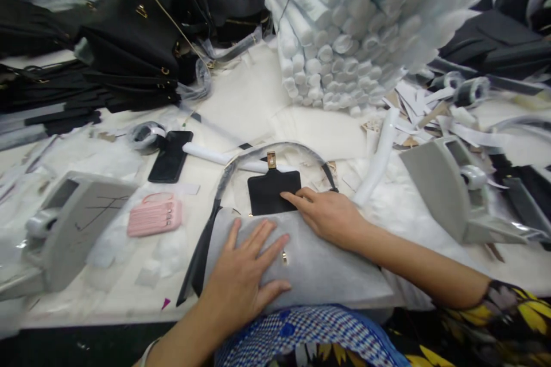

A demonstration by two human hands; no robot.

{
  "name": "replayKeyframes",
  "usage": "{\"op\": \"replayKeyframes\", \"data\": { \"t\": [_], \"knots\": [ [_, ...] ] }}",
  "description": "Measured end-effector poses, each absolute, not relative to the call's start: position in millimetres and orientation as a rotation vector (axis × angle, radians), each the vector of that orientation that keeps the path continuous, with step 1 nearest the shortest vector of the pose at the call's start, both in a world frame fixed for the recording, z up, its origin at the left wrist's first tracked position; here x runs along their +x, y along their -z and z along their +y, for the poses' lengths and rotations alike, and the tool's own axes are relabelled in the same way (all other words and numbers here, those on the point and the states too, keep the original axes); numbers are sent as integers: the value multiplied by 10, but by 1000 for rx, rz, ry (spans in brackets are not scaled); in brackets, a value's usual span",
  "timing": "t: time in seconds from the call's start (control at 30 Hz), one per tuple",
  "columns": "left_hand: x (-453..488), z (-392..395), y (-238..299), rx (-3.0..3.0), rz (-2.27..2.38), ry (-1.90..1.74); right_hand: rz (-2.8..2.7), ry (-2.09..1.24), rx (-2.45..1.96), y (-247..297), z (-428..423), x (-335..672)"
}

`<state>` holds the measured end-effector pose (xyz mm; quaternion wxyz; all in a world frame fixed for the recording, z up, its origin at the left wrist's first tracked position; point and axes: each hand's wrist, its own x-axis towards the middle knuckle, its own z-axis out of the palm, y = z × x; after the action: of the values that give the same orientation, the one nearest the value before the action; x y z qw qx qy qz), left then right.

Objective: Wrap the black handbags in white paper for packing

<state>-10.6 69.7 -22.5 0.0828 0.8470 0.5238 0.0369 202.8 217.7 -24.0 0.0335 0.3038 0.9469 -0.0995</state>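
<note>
A handbag [336, 269] lies flat in front of me, its body covered by a pale translucent sheet. Its handle [293, 146], wrapped in clear film, arches away from me. At the top edge a black flap [269, 192] sticks out, with a gold clasp piece [271, 160] at its far end. My left hand [247, 269] rests on the covered body with fingers spread, beside a small gold fitting [284, 257]. With fingers extended, my right hand [325, 215] lies at the bag's top edge, its index fingertip touching the flap's right side.
Grey tape dispensers [81, 223] [451, 195] stand left and right. A black phone [171, 156] and a pink pouch [155, 217] lie at left. White foam rolls [336, 63] are bundled behind the bag, with black bags [129, 28] stacked back left and paper scraps [417, 106] at right.
</note>
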Motion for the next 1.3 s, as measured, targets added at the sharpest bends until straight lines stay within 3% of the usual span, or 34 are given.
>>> {"op": "replayKeyframes", "data": {
  "t": [0.3,0.53,0.67,0.87,0.93,1.17,1.3],
  "knots": [
    [-32,668,336,2493,1618,-172,3165,375,749,-12,1930,2150],
    [-85,670,329,2460,1543,-241,3141,416,663,304,1563,2374],
    [-87,670,338,2443,1545,-229,3120,558,617,190,1730,2293],
    [-100,678,383,2489,1537,-310,3056,727,1382,-61,2354,1587],
    [-105,671,382,2504,1544,-326,3032,723,1443,-60,2516,1368],
    [-106,662,397,2498,1550,-416,3217,799,1253,-53,2278,1547],
    [-111,677,436,2475,1546,-471,3394,624,923,-48,2132,1696]
  ]
}}
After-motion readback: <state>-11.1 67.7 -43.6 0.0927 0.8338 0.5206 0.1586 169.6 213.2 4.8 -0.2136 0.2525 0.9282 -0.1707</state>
